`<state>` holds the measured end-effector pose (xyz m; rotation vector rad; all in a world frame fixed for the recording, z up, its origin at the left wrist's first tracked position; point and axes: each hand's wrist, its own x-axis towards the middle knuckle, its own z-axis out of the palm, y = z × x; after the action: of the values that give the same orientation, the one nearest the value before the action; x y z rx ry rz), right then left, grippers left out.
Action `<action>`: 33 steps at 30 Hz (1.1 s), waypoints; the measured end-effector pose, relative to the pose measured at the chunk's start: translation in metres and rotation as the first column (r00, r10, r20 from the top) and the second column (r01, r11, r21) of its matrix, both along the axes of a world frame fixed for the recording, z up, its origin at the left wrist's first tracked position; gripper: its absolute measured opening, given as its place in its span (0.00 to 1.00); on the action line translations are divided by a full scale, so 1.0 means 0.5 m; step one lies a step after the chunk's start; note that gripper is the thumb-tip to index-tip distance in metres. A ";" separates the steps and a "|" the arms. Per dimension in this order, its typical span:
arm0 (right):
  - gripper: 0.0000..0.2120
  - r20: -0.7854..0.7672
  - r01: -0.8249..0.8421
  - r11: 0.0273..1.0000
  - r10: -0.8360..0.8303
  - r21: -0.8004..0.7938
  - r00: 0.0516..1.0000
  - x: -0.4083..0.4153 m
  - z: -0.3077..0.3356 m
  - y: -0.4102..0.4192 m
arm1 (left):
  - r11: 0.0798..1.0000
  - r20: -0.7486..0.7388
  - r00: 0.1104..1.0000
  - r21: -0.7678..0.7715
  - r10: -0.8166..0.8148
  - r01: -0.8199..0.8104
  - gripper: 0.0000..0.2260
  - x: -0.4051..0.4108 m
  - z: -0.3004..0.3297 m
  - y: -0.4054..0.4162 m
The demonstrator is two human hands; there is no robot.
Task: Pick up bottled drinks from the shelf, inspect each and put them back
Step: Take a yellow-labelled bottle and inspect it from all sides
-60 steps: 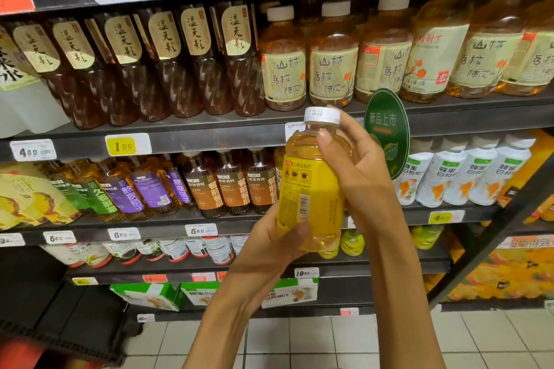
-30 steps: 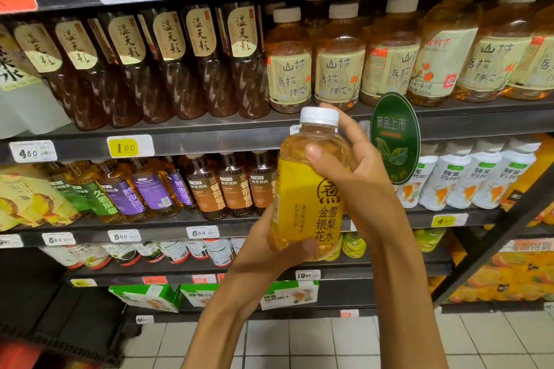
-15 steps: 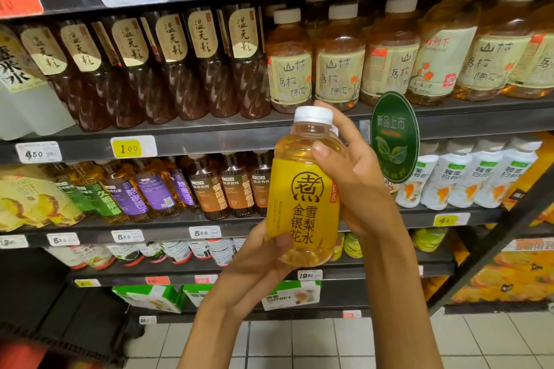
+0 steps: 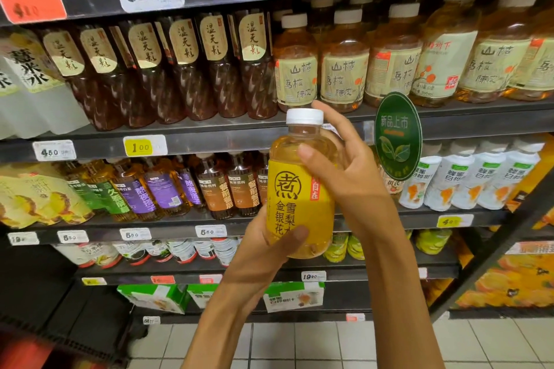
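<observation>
Inspection underway: I noted both hands, left (image 4: 263,252) and right (image 4: 344,168), fingers wrapped round yellow bottle (image 4: 299,201); return to shelf (image 4: 209,141) pending.

green oval promo sign (image 4: 397,135) just right of the fingers, clipped to shelf edge. yellow price tag (image 4: 144,145) well left. green-white cartons (image 4: 154,298) below, white tiled floor (image 4: 299,344) underneath.

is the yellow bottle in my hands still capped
Capped: a white cap sits on the yellow bottle, held upright by the left hand and right hand.
</observation>
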<state>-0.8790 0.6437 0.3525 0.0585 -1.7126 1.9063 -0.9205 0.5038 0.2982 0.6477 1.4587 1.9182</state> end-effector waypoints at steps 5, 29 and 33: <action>0.23 0.056 -0.092 0.983 0.102 -0.162 0.993 0.001 -0.007 0.001 | 0.993 0.071 0.992 0.072 -0.104 0.099 0.30 0.005 -0.008 -0.014; 0.28 0.051 0.000 1.000 0.002 -0.029 0.999 0.016 0.006 -0.007 | 0.997 -0.102 0.995 -0.080 -0.024 0.016 0.40 -0.003 0.000 -0.020; 0.18 0.064 -0.121 0.980 0.133 -0.158 0.989 0.024 0.004 0.002 | 0.994 0.039 0.993 0.003 -0.113 0.113 0.35 0.008 -0.001 -0.016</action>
<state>-0.8669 0.6447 0.3543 0.0393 -1.6382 2.1539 -0.9163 0.4960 0.2978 0.6746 1.3679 1.8348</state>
